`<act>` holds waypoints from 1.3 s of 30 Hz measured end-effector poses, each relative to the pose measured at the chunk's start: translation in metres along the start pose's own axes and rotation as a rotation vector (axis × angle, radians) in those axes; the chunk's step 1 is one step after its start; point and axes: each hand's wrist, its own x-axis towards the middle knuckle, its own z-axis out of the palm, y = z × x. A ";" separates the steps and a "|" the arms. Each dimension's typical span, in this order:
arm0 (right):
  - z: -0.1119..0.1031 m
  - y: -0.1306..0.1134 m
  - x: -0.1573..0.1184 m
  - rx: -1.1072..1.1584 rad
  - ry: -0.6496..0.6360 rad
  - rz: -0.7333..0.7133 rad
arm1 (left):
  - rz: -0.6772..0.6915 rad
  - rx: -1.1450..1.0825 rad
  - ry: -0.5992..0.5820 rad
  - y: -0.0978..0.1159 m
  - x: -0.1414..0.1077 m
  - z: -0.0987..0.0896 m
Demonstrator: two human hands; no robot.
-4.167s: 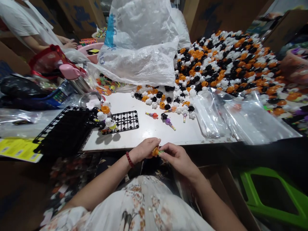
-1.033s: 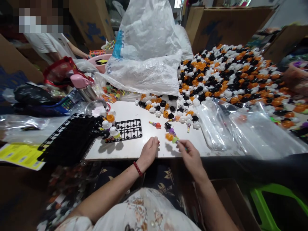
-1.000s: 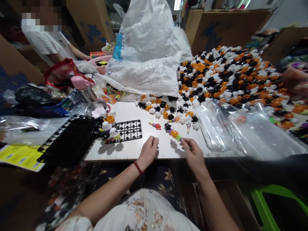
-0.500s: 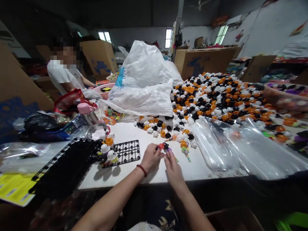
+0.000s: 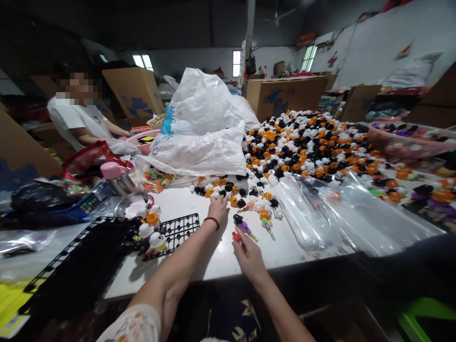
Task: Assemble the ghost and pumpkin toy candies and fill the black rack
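My left hand (image 5: 218,209), with a dark red bead bracelet on its wrist, stretches to the near edge of a pile of white, orange and black plastic heads (image 5: 242,192). Its fingers are extended, their tips among the nearest heads. Close to the table's front, my right hand (image 5: 250,254) is closed on a small red-topped figure (image 5: 236,237) between thumb and fingers. Just beyond its fingertips lies a black-and-purple figure stick (image 5: 243,224). Farther right lies another figure stick (image 5: 267,225) with an orange head and a green part.
Clear plastic bags (image 5: 302,218) lie on the right of the white table (image 5: 210,256). Black plastic grids (image 5: 181,230) and several joined heads (image 5: 153,232) are at left, near a pink-lidded flask (image 5: 116,175). A large white sack (image 5: 199,128) stands behind; a co-worker (image 5: 80,118) sits far left.
My left hand has left the right hand and moved forward to the pile. My right hand now holds the red-topped figure alone. The camera view has turned slightly right.
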 end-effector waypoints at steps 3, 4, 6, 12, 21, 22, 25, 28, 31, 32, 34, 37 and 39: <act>0.002 0.000 0.000 -0.010 -0.003 -0.011 | -0.085 -0.093 -0.023 -0.004 0.003 0.003; 0.002 0.002 0.000 -0.004 -0.005 -0.007 | -0.123 -0.123 -0.029 -0.007 0.001 0.002; 0.004 0.006 0.000 0.027 -0.012 0.021 | -0.207 -0.191 -0.046 -0.013 -0.008 -0.001; 0.004 0.005 0.001 0.255 0.006 0.230 | -0.358 -0.478 -0.121 -0.022 -0.071 -0.017; -0.006 -0.046 -0.017 0.264 -0.049 0.231 | -0.414 -0.646 -0.073 -0.012 -0.143 -0.025; -0.008 -0.048 -0.019 0.230 -0.050 0.205 | -0.390 -0.610 -0.074 -0.011 -0.145 -0.025; -0.012 -0.051 -0.024 0.151 -0.045 0.154 | -0.342 -0.481 -0.054 -0.011 -0.151 -0.025; -0.018 -0.052 -0.026 0.047 -0.074 0.078 | -0.327 -0.402 -0.033 -0.011 -0.155 -0.022; -0.023 -0.053 -0.029 -0.046 -0.098 0.011 | -0.245 -0.326 -0.042 -0.010 -0.157 -0.018; -0.024 -0.053 -0.029 -0.064 -0.096 0.006 | -0.208 -0.296 -0.052 -0.010 -0.158 -0.017; -0.026 -0.054 -0.031 -0.069 -0.093 0.030 | -0.153 -0.245 -0.076 -0.008 -0.160 -0.015; -0.029 -0.058 -0.032 0.001 -0.104 0.136 | -0.157 -0.228 -0.096 -0.005 -0.162 -0.015; -0.031 -0.061 -0.032 0.076 -0.121 0.209 | -0.182 -0.257 -0.090 -0.003 -0.163 -0.016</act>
